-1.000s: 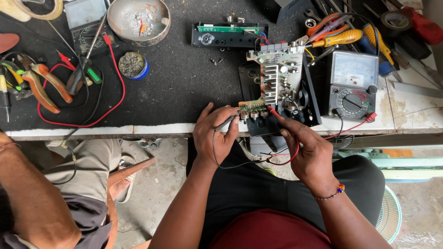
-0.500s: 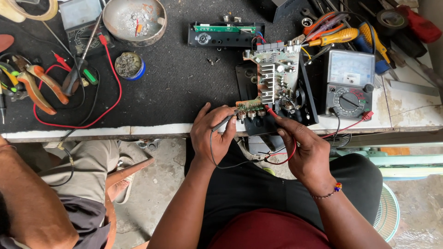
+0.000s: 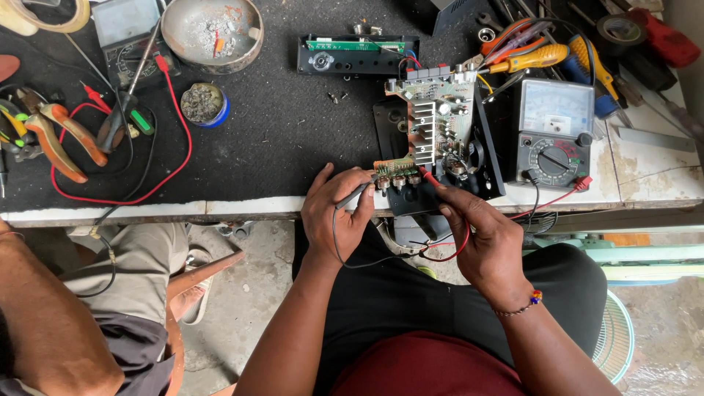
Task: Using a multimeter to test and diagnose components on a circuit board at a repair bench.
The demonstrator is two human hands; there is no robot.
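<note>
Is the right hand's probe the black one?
No. The right hand holds the red probe against the small circuit board; the black probe is in the left hand.

The probe tips are too small to tell where they meet the small board (image 3: 398, 167), and the left hand (image 3: 339, 213) covers most of the black probe (image 3: 350, 196). The tape roll (image 3: 44, 15) is cut off by the top edge, and a co-worker's arm (image 3: 51, 323) by the left and bottom edges.

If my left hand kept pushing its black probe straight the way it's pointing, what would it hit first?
Likely the small green circuit board. The left hand aims the black probe up and right, its tip already at the board's near-left edge. Depth is hard to judge from above.
</note>
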